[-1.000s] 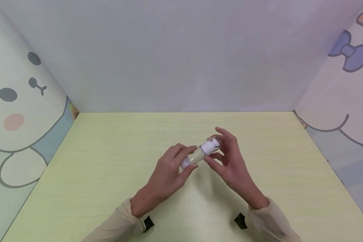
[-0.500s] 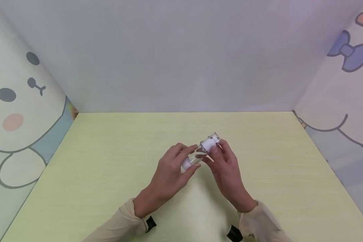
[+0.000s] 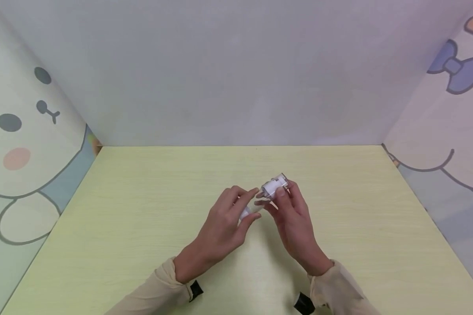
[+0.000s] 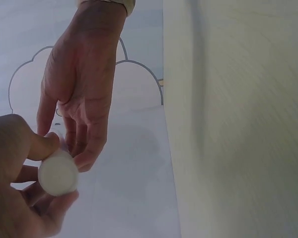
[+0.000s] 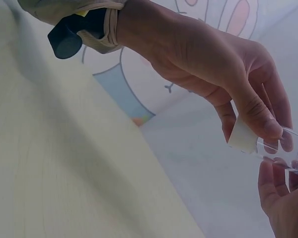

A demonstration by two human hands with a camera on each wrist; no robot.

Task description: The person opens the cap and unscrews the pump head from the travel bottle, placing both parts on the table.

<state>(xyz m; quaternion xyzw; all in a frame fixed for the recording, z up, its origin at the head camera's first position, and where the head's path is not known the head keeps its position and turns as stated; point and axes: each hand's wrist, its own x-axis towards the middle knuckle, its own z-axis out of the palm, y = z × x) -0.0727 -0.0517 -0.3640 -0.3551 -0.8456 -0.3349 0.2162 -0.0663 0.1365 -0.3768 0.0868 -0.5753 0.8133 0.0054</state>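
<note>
A small clear cylindrical bottle (image 3: 256, 206) with a white top section (image 3: 273, 185) is held tilted above the table, top end up and to the right. My left hand (image 3: 220, 221) grips its lower part between thumb and fingers. In the left wrist view its round white base (image 4: 58, 174) faces the camera. My right hand (image 3: 295, 223) grips the white top, thumb laid across it and fingers behind. From the right wrist side, the right thumb (image 5: 260, 121) presses the white section, beside a transparent part (image 5: 288, 144). Fingers hide some of the bottle's middle.
A pale yellow wooden table (image 3: 142, 197) lies under both hands. A plain grey-white panel (image 3: 236, 74) rises along its far edge. Side panels with cartoon animal prints stand left (image 3: 19, 144) and right (image 3: 437, 131). Black wrist mounts (image 3: 304, 303) show at the cuffs.
The right hand, earlier with fingers spread around the bottle's top end, has shifted slightly left and laid its thumb on the white top. The left hand keeps its grip, nearly unmoved.
</note>
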